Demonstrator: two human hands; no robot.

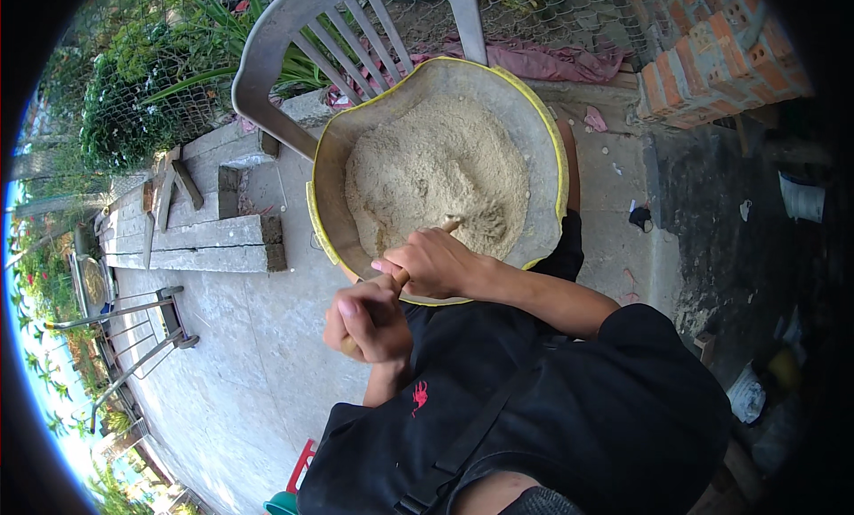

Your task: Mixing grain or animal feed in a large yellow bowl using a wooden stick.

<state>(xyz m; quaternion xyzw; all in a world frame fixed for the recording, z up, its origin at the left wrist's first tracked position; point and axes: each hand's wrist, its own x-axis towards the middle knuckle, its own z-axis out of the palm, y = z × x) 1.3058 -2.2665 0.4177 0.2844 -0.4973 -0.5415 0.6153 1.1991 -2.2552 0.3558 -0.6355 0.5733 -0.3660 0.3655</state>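
Observation:
A wide grey basin (547, 132) with a yellow rim sits in front of me, against a grey plastic chair (253, 92). Pale, coarse meal (427, 150) fills much of it, heaped and clumpy, with a darker lump near the stick's end. Both hands grip one wooden stick (452, 224) that slants down into the meal. My right hand (438, 262) is wrapped round it lower down, over the basin's near side. My left hand (369, 322) is closed round its upper end, just outside the near rim. The stick's lower end is hidden in the meal.
Stacked wooden beams (200, 248) lie on the concrete floor at left, with a metal-framed cart (147, 328) nearer me. A brick pillar (721, 66) stands at the far right. Behind the chair are pink cloth (551, 63) and a wire fence with plants.

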